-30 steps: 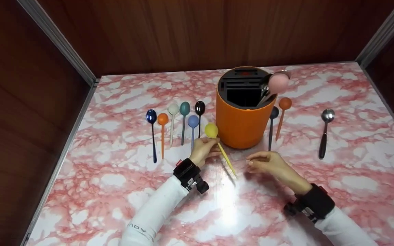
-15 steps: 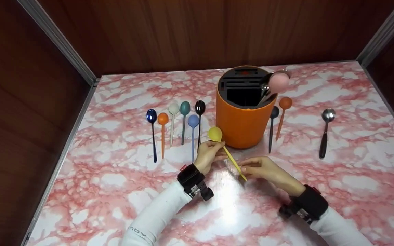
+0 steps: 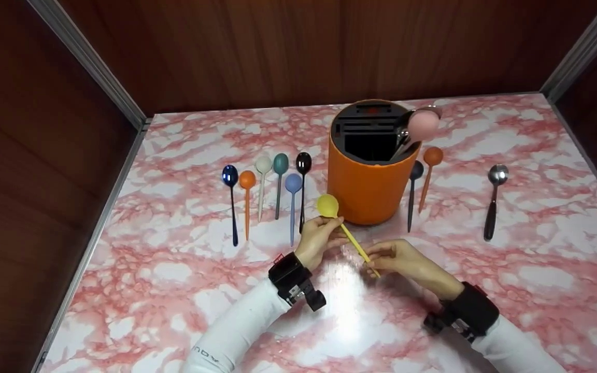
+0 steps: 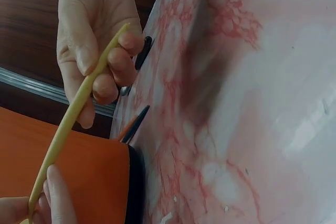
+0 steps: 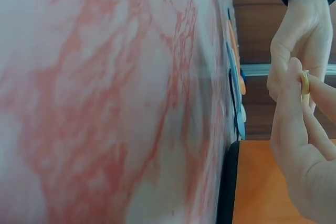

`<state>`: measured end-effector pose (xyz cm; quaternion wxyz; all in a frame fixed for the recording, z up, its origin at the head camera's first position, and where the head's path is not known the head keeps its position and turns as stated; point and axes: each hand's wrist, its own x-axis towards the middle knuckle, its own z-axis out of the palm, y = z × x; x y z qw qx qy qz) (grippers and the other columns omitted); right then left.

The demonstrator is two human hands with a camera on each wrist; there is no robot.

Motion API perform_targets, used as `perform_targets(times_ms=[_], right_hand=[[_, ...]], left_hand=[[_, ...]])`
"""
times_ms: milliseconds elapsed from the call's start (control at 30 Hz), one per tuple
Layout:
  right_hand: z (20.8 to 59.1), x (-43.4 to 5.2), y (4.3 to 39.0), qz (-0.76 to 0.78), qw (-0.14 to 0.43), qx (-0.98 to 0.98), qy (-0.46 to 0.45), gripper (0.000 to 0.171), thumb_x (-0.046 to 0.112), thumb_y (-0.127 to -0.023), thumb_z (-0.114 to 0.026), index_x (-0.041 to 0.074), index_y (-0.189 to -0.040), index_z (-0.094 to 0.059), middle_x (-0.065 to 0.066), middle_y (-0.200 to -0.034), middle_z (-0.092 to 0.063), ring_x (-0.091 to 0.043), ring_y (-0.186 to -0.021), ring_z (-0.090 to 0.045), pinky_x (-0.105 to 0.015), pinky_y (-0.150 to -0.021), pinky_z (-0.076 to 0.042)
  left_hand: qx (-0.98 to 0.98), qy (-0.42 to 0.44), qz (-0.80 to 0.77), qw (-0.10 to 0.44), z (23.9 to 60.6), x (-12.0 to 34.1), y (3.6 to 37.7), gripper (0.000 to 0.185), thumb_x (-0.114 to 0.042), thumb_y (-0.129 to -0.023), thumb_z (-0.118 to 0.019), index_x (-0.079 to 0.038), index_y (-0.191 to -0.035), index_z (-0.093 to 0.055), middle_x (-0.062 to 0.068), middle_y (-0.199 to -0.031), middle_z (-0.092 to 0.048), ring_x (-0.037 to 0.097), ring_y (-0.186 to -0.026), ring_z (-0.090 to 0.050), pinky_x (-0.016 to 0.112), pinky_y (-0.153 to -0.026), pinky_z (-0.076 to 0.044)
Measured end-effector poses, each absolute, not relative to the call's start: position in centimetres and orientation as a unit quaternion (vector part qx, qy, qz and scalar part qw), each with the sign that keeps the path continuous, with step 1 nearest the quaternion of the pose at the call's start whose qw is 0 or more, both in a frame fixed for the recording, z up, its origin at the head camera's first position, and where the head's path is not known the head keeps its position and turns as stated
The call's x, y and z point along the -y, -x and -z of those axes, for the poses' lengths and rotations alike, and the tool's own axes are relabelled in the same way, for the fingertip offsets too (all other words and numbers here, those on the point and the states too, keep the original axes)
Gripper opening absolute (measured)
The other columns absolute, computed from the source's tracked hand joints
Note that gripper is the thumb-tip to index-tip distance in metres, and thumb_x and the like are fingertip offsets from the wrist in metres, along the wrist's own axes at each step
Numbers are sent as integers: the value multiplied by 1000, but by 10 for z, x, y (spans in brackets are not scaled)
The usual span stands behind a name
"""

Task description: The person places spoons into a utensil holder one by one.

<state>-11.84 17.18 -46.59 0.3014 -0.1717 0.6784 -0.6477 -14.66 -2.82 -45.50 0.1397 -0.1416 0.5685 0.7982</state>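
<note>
A yellow spoon (image 3: 328, 205) slants in front of the orange utensil holder (image 3: 366, 191), its round bowl up and to the left. My left hand (image 3: 318, 242) pinches the handle just below the bowl. Near the handle's tip my right hand (image 3: 407, 261) pinches it between thumb and fingers. In the left wrist view the yellow handle (image 4: 65, 124) runs from the left fingertips up to the right hand (image 4: 100, 35). The right wrist view shows the right hand (image 5: 299, 145) close by, with the left hand (image 5: 302, 45) beyond it and most of the spoon hidden.
Left of the holder lie several spoons, among them a dark blue spoon (image 3: 230, 178) and a teal spoon (image 3: 280, 166). To its right are a dark spoon (image 3: 411, 199), an orange-brown spoon (image 3: 433, 157) and a metal spoon (image 3: 498, 176). A pink spoon (image 3: 423, 126) stands in the holder.
My left hand has moved the yellow spoon a little right and toward me. My right hand has come left and taken hold of the handle's lower end.
</note>
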Motion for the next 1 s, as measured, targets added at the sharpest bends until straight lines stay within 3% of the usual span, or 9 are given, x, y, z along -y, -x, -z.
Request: perform_targets(times_ms=[167,300,533,767,900,1000], right_hand=[[461,-172,114,644,299,-685,163,42,5,-88,-59,-21,-119,-47,2,-86,-70,-5,-70,-63,-20,-62,-55],[456,-172,111,638,299,-692,158,42,5,-88,-58,-20,-120,-47,2,-86,-69,-6,-71,-63,-20,-64,-55],[445,-173,108,631,295,-700,157,41,8,-89,-57,-16,-122,-47,2,-90,-67,-7,-78,-61,-23,-70,-56],[432,-169,107,617,291,-719,133,43,12,-90,-57,-15,-122,-48,0,-89,-65,-8,-75,-61,-24,-67,-55],[426,-167,107,617,291,-720,124,43,11,-90,-57,-15,-122,-48,-1,-91,-64,-10,-74,-61,-24,-67,-56],[423,-168,107,615,287,-725,118,43,12,-90,-58,-14,-122,-49,-1,-91,-64,-11,-74,-61,-26,-69,-56]], left_hand=[[-559,146,-802,152,450,28,142,7,-6,-89,-57,1,-89,-55,3,-71,-58,13,-60,-59,43,-82,-57],[-554,140,-805,161,445,28,139,7,-6,-90,-56,0,-89,-54,3,-74,-58,14,-62,-59,44,-86,-55],[-554,117,-806,175,436,31,137,16,-9,-92,-54,7,-97,-54,3,-74,-57,14,-66,-59,42,-87,-56],[-542,99,-815,180,424,36,137,7,-7,-92,-53,-2,-88,-56,3,-73,-61,13,-66,-62,36,-81,-58],[-543,94,-815,180,416,37,136,13,-7,-92,-53,5,-97,-54,1,-72,-61,11,-65,-62,31,-75,-60],[-545,90,-814,180,410,37,136,17,-7,-92,-52,8,-100,-52,1,-72,-61,11,-65,-62,33,-78,-59]])
